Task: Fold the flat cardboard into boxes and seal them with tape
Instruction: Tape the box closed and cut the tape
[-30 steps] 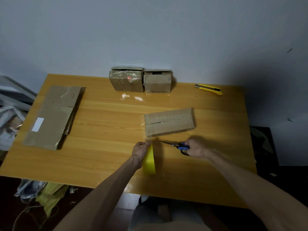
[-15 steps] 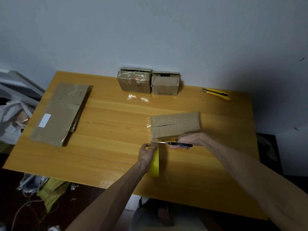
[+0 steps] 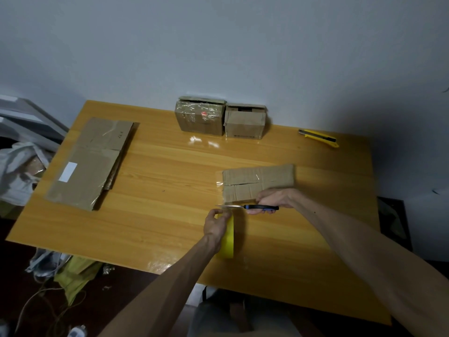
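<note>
Tape cut at the box's near edge.
Flat cardboard [image 3: 90, 161] waits far left; my left hand [image 3: 216, 227] grips the yellow roll [image 3: 228, 239] to hold its strip taut, my right hand [image 3: 274, 199] closes scissors [image 3: 245, 207] across it beside the box [image 3: 257, 181] on the bench [image 3: 170, 190].

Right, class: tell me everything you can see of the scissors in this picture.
The scissors have blue and black handles and thin, pale metal blades. They lie about level just above the wooden table, blades pointing to the person's left. The right hand grips the handles; how far the blades are open cannot be told. The tips sit just above the left hand and its yellow tape roll, in front of the taped cardboard box.
</note>
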